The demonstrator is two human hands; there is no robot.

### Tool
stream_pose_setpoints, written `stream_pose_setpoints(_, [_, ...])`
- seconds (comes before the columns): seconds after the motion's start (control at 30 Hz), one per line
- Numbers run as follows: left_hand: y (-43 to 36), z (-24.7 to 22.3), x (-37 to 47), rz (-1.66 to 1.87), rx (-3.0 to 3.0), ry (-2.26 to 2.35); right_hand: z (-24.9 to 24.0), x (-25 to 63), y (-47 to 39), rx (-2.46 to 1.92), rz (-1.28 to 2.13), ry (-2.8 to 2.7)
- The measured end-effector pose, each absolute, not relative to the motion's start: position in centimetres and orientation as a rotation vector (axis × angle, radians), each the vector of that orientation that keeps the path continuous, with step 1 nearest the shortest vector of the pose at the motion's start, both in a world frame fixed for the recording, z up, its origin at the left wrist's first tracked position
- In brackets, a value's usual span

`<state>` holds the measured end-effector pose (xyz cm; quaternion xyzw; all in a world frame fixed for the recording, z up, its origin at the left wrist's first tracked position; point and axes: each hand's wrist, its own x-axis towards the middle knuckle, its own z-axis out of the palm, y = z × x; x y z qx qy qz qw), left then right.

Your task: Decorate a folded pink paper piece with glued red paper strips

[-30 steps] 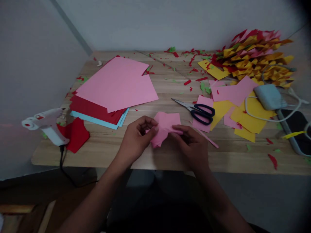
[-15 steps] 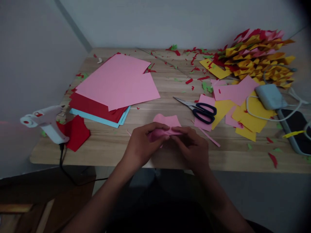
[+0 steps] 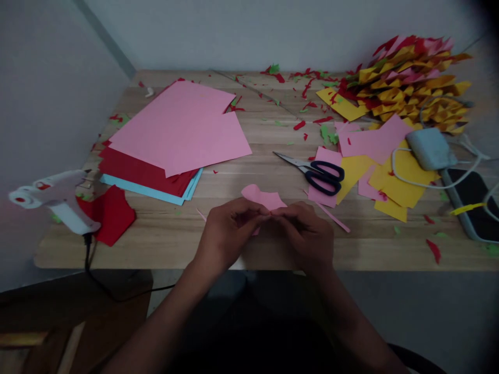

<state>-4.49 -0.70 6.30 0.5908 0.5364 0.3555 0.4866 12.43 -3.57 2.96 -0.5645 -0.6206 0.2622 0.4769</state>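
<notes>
Near the table's front edge, a small pink paper piece [image 3: 265, 198] is pinched between both hands, its upper part standing out above the fingers. My left hand [image 3: 230, 228] grips it from the left with thumb and forefinger. From the right, my right hand [image 3: 306, 231] pinches the same paper, and the fingertips of both hands almost meet. The fingers hide the paper's lower middle. Scissors with dark handles [image 3: 324, 178] lie just beyond my right hand, partly on pink paper. A thin pink strip [image 3: 333, 217] lies beside that hand.
Large pink sheets [image 3: 187, 127] lie over red and blue ones on the wooden table [image 3: 163, 254]. A glue gun [image 3: 58, 200] and red paper [image 3: 115, 215] are at left. At right are yellow pieces, a folded-paper bundle [image 3: 417, 83], a charger [image 3: 431, 148] and a phone [image 3: 473, 200].
Less of the pink piece shows above my fingers, and its folded middle is now more covered by them. The view has shifted slightly, so the table items appear a little farther left and higher.
</notes>
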Motion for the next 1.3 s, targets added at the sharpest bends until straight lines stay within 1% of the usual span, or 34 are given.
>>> stream_pose_setpoints(0.13, [-0.7,6.1,-4.9,0.91,1.422,1.347,3.0,12.4,-3.6,-1.44,0.705,-1.362])
stream_pose_setpoints(0.23, [-0.5,5.8,-5.4,0.93,1.268,1.275,2.8,12.4,-3.4,-1.466,0.805,-1.276])
stream_pose_setpoints(0.37, [0.0,5.5,-5.7,1.008,1.092,1.234,2.8,12.3,-3.2,-1.452,0.848,-1.284])
stream_pose_setpoints(0.5, [0.1,5.8,-5.5,0.937,1.054,1.179,3.0,12.3,-3.2,-1.396,0.87,-1.34])
stream_pose_setpoints(0.73, [-0.3,5.6,-5.6,0.887,1.194,1.211,3.4,12.5,-3.2,-1.408,0.774,-1.482])
stream_pose_setpoints(0.93, [-1.4,6.6,-7.6,0.985,1.562,1.506,3.0,12.7,-3.4,-1.487,0.691,-1.499])
stream_pose_setpoints(1.13, [-1.5,7.6,-10.7,1.233,1.436,1.597,1.8,12.7,-3.3,-1.585,0.505,-1.412])
stream_pose_setpoints(1.3, [-2.0,6.4,-13.2,1.353,1.367,1.808,1.7,12.7,-3.2,-1.625,0.508,-1.25])
